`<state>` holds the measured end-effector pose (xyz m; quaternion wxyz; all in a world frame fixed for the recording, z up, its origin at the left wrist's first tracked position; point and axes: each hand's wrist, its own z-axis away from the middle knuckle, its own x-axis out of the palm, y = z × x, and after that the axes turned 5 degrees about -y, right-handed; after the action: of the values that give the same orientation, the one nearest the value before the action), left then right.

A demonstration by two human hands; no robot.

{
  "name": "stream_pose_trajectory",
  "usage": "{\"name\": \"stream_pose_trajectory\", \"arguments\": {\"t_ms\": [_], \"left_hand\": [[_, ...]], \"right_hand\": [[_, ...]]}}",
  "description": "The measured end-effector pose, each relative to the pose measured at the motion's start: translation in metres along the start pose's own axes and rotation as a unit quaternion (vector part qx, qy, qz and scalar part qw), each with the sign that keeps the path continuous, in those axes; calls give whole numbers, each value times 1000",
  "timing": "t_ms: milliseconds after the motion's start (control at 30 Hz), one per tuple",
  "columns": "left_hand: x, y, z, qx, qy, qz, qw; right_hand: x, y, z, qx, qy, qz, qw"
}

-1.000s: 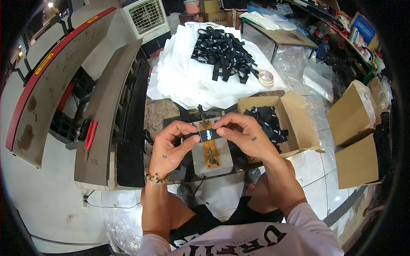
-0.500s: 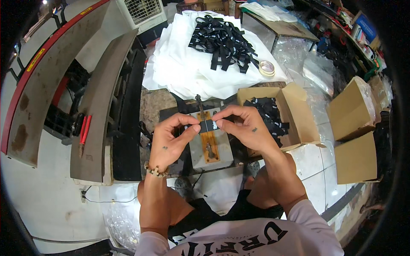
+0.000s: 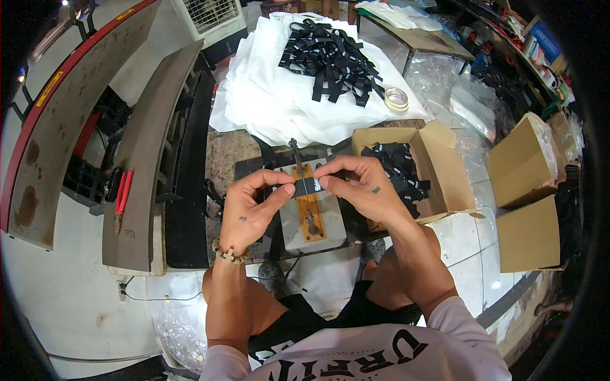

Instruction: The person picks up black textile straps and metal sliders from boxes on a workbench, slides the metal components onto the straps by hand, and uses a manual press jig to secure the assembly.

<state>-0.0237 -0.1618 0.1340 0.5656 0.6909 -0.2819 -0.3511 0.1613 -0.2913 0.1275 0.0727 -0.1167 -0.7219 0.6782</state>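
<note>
A short black ribbon strip (image 3: pixel 301 188) with white lettering on its right part is stretched level between my two hands. My left hand (image 3: pixel 251 206) pinches its left end between thumb and forefinger. At the other end, my right hand (image 3: pixel 367 190) grips it the same way. Beneath the strip is a grey metal box device (image 3: pixel 292 232) with an orange-brown plate (image 3: pixel 310 213) running along its top. A thin wire runs along the plate, and a pale line crosses the middle of the strip there. Whether the strip touches the wire, I cannot tell.
Right of the device stands an open cardboard box (image 3: pixel 451 168) with several black ribbon pieces (image 3: pixel 397 168). Behind, a heap of black ribbons (image 3: pixel 330 57) and tape rolls (image 3: pixel 396 99) lie on white sheets (image 3: pixel 254 95). Red-handled pliers (image 3: pixel 124 193) rest on the long panel (image 3: pixel 136 165) at left.
The view has shifted slightly. Both hands keep their pinch on the ribbon strip, which stays over the device with hardly any movement.
</note>
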Motion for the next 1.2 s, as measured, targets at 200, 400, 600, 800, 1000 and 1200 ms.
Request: {"name": "stream_pose_trajectory", "arguments": {"t_ms": [200,400,600,800,1000,1200], "left_hand": [[0,-1,0,-14,2,-14,1000],[-1,-3,-1,-1,-2,-12,1000],[-1,-4,-1,-5,-5,-8,1000],[0,-8,-2,5,-4,-7,1000],[0,-7,-1,-5,-5,-14,1000],[-3,-7,1,6,-9,-32,999]], "right_hand": [[-1,2,0,3,-1,-2,1000],[1,5,0,-12,-2,-11,1000],[2,4,0,-21,0,-22,1000],[0,5,0,-9,-6,-18,1000],[-1,10,-1,-12,-12,-4,1000],[-8,14,-2,-4,-16,-12,1000]]}}
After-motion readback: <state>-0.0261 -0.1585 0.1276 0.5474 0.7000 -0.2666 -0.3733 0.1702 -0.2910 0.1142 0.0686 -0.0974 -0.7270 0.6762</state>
